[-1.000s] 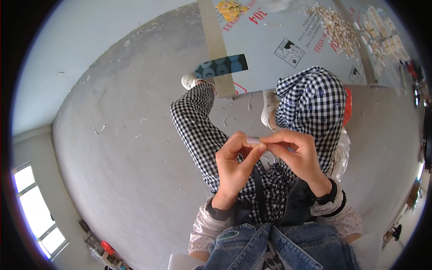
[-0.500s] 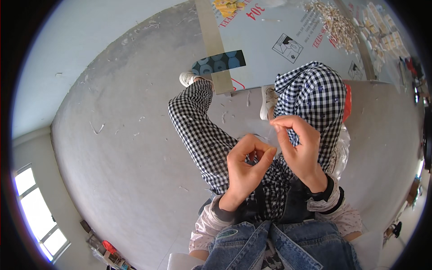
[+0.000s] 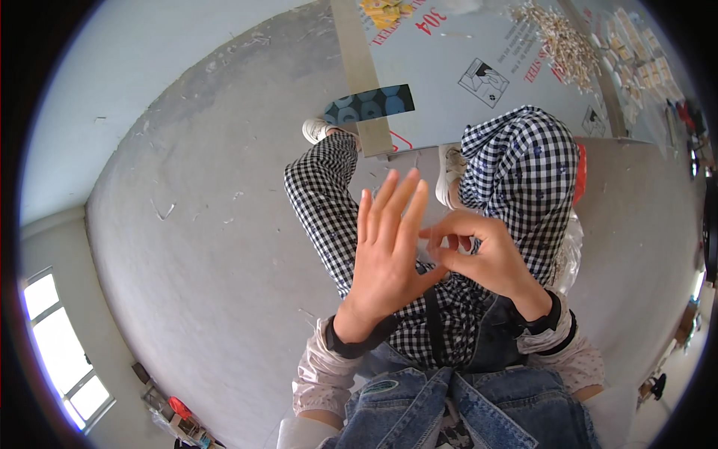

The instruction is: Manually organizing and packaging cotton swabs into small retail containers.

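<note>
Above my lap, my left hand (image 3: 385,258) is open, its fingers stretched upward and its thumb reaching toward the other hand. My right hand (image 3: 490,254) is closed in a pinch just to the right of it. A thin, see-through piece of plastic film (image 3: 428,251) shows faintly at the right fingertips; its shape is blurred and partly hidden behind the left hand. Both hands are over my checked trousers (image 3: 321,202), well short of the table.
Ahead stands a table with a grey printed sheet (image 3: 434,75). On it lie a heap of cotton swabs (image 3: 557,49), small swab packs (image 3: 636,60), yellow packets (image 3: 385,11) and a dark patterned strip (image 3: 370,105). Clear plastic (image 3: 570,258) hangs by my right leg. Scraps litter the floor (image 3: 202,172).
Both hands were pinching close together. The left hand has opened and its fingers have spread upward. The right hand has come down and left, still pinched.
</note>
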`<state>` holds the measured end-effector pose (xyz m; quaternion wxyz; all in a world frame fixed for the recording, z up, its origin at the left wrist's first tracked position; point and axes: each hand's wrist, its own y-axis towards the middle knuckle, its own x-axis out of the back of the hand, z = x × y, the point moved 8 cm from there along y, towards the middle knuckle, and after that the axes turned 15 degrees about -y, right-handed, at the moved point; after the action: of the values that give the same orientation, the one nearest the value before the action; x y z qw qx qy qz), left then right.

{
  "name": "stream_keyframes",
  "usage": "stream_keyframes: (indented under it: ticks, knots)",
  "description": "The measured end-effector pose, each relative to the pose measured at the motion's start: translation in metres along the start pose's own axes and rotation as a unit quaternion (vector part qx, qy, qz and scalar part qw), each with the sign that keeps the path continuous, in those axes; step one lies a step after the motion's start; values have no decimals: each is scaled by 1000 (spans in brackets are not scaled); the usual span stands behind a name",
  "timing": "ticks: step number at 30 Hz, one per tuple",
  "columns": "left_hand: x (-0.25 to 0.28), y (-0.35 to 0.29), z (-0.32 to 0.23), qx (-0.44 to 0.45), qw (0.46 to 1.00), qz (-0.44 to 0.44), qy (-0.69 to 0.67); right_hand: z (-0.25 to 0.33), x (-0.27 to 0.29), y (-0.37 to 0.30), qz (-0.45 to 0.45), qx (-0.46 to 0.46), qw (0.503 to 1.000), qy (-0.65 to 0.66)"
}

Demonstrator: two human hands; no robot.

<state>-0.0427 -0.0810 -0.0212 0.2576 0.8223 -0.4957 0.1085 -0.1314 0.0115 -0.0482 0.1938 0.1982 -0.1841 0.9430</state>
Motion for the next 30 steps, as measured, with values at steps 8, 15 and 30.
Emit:
stream_keyframes:
  ticks: [8,15,30]
  knots:
    - [-9,10,38,41,989,69,-120,1,-8,7,-48,20,997,-57]
    - [63,54,161,85,978,-24,190,2,11,7,-93,67,990,-79]
    - [51,101,311,125,953,100,259,-14,16,5,-95,29,991,-84]
